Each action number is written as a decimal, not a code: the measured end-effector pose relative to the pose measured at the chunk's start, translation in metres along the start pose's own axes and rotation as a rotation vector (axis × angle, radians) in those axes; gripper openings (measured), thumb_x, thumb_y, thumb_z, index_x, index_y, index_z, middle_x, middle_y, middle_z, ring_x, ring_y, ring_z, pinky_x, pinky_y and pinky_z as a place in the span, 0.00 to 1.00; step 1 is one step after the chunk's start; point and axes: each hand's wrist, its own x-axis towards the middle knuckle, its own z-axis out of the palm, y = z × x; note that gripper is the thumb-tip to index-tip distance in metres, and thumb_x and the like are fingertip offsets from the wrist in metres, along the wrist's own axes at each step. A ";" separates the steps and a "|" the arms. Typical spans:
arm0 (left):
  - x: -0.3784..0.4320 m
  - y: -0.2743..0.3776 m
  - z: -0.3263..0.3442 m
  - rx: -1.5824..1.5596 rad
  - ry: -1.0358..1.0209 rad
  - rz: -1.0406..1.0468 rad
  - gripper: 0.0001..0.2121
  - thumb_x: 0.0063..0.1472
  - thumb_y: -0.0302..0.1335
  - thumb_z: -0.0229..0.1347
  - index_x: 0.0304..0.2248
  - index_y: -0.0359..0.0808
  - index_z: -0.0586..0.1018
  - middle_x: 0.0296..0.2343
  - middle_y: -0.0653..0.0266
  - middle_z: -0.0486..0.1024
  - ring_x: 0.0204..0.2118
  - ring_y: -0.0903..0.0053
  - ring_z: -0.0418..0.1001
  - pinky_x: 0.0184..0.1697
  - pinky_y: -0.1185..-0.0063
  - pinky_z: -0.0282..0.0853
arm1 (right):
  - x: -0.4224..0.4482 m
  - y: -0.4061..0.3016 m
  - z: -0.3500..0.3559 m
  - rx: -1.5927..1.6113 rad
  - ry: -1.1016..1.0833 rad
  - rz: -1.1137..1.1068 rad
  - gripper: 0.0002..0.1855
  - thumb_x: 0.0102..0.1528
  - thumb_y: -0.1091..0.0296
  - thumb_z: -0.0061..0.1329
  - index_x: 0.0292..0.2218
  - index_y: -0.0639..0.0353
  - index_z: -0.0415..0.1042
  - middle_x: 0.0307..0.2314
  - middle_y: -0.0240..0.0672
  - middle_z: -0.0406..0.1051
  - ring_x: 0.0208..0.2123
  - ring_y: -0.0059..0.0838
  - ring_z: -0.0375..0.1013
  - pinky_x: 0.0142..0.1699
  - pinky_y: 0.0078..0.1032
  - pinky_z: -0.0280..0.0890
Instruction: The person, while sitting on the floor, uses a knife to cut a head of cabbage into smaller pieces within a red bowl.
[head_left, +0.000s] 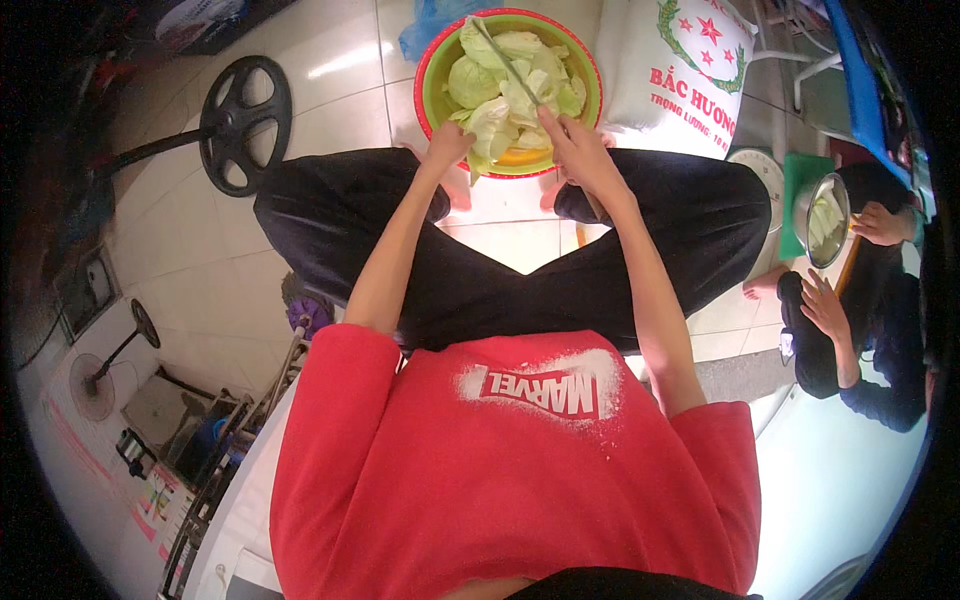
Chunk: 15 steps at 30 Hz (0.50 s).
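A green plastic basin with a red rim (424, 112) stands on the tiled floor between my feet, heaped with cut cabbage pieces (474, 81). At its near left edge, my left hand (451, 144) grips a pale cabbage leaf (489, 124). My right hand (583, 154) is closed around the handle of a long knife (510, 66), whose blade slants up and left over the cabbage. Something yellow-orange (521, 157) shows low in the basin beneath the leaves.
A white printed sack (637, 75) stands right of the basin, with blue plastic (435, 26) behind it. A black fan base (246, 126) is at left. At far right, another person's hands (829, 304) are near a metal bowl (812, 221) of pale pieces, beside a green board (791, 202).
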 end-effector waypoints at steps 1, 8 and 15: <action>-0.002 -0.005 -0.009 -0.048 -0.048 -0.038 0.19 0.55 0.30 0.55 0.41 0.21 0.72 0.28 0.40 0.78 0.31 0.48 0.78 0.36 0.63 0.73 | -0.003 -0.007 0.005 -0.039 -0.031 -0.036 0.36 0.63 0.37 0.37 0.33 0.71 0.68 0.23 0.52 0.69 0.26 0.43 0.70 0.35 0.36 0.63; -0.035 0.033 -0.054 -0.021 0.068 0.204 0.23 0.59 0.30 0.54 0.50 0.24 0.67 0.41 0.37 0.75 0.46 0.53 0.76 0.49 0.67 0.70 | -0.021 -0.038 0.003 -0.119 -0.045 -0.165 0.35 0.64 0.39 0.37 0.33 0.73 0.68 0.27 0.62 0.71 0.32 0.58 0.73 0.42 0.45 0.64; -0.047 0.093 -0.118 -0.596 0.040 0.283 0.21 0.67 0.32 0.49 0.54 0.26 0.66 0.45 0.45 0.73 0.49 0.68 0.72 0.53 0.74 0.65 | -0.031 -0.053 -0.017 -0.021 -0.063 -0.228 0.26 0.66 0.48 0.39 0.34 0.69 0.65 0.17 0.49 0.66 0.22 0.38 0.70 0.32 0.35 0.63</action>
